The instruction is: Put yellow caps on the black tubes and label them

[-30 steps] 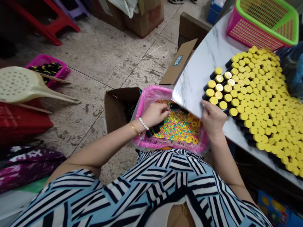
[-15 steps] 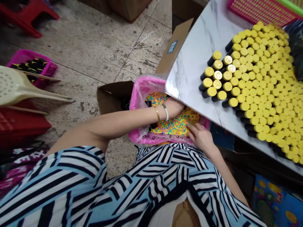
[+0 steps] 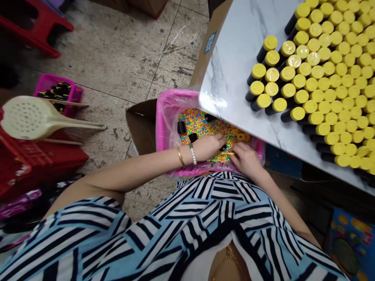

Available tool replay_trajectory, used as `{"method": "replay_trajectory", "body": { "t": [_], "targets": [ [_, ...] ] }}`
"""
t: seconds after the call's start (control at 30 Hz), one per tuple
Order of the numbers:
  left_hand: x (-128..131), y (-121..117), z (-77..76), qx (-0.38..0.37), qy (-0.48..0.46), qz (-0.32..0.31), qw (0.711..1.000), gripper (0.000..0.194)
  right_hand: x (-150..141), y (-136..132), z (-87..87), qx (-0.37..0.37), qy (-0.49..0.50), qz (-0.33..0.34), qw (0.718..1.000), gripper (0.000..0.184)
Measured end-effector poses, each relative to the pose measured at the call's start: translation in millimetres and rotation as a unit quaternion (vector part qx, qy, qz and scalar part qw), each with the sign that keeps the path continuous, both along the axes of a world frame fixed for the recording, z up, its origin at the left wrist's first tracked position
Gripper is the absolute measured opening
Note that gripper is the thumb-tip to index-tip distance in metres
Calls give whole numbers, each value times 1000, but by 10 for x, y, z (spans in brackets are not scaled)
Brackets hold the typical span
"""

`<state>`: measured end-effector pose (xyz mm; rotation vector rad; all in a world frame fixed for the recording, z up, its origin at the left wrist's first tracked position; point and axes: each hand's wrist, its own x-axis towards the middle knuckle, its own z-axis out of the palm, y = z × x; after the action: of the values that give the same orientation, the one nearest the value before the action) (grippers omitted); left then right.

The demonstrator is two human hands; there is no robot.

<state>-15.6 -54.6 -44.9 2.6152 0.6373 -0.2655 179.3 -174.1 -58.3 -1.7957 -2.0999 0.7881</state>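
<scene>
A pink basin (image 3: 160, 117) lined with clear plastic holds many small coloured beads (image 3: 196, 117). Over the beads, my left hand (image 3: 206, 147) is closed around a black tube (image 3: 223, 148), mostly hidden by the fingers, with some beads showing at its mouth. Close beside it, my right hand (image 3: 247, 158) pinches a yellow cap (image 3: 231, 153), seen edge-on near the tube. Loose yellow caps (image 3: 240, 136) lie at the basin's right side, partly under the table edge. Black tubes (image 3: 181, 127) rest among the beads on the left.
A white marbled table (image 3: 225, 78) overhangs the basin and bears many black tubes with yellow caps (image 3: 318, 84). A cardboard box (image 3: 142, 125) stands left of the basin. Farther left are a cream perforated stool (image 3: 27, 117), a pink basket (image 3: 76, 97) and a red stool (image 3: 35, 31).
My left hand has drawn back from beside the table edge toward my body, and a black tube now shows in it. A yellow cap now shows in my right hand. The view has shifted.
</scene>
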Motion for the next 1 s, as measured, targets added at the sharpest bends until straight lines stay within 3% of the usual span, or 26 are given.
{"method": "replay_trajectory", "body": {
  "t": [0.1,0.2,0.27,0.43,0.5,0.63,0.77,1.0],
  "targets": [
    [87,-25,-104,-4,-30,-27,999,27,-30,-27,-8,13,79,-2,997,10],
    [142,-42,-139,55,-52,-46,996,22,10,-75,15,33,172,-87,981,10],
    [174,-73,-142,85,-44,-68,993,26,71,-102,33,34,177,-145,973,17],
    [264,-169,-157,78,-34,-110,990,27,165,-88,56,-17,-61,-198,978,12],
    [275,-166,-171,64,-36,-107,992,27,145,-67,77,-35,-116,-193,974,21],
    [214,-84,-188,-24,-40,-43,998,22,109,-60,144,-27,-128,-177,976,33],
    [99,13,-154,-141,-99,14,985,32,122,-26,175,-12,-173,-183,968,35],
    [-52,78,-22,-235,-144,82,958,37,62,346,38,8,-256,-97,962,40]
  ]
}}
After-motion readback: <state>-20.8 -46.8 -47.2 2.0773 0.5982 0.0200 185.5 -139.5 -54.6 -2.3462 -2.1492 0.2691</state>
